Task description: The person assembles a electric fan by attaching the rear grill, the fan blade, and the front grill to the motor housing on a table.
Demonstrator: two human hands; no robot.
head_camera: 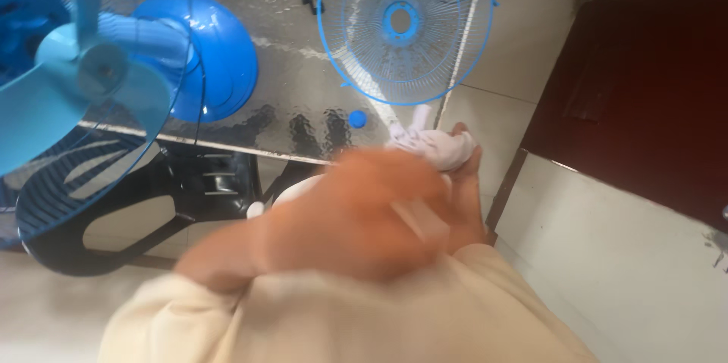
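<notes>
The right hand (462, 181) had its fingers clenched round a crumpled white cloth (436, 143), bunched and creased; left hand (334, 219) was blurred, grip unreadable.

Bright, even daylight fills my view, and white glare streaks the patterned glass tabletop (303, 82) toward twelve o'clock. My hands (356, 211) at six o'clock are smeared by heavy motion blur, the white cloth (436, 143) soft too. The fan blades (68, 82) at nine o'clock look stretched and unsharp.

Bare hand (356, 211) blurred, loose cream long sleeves (364, 317), soft plain fabric, no markings
</notes>
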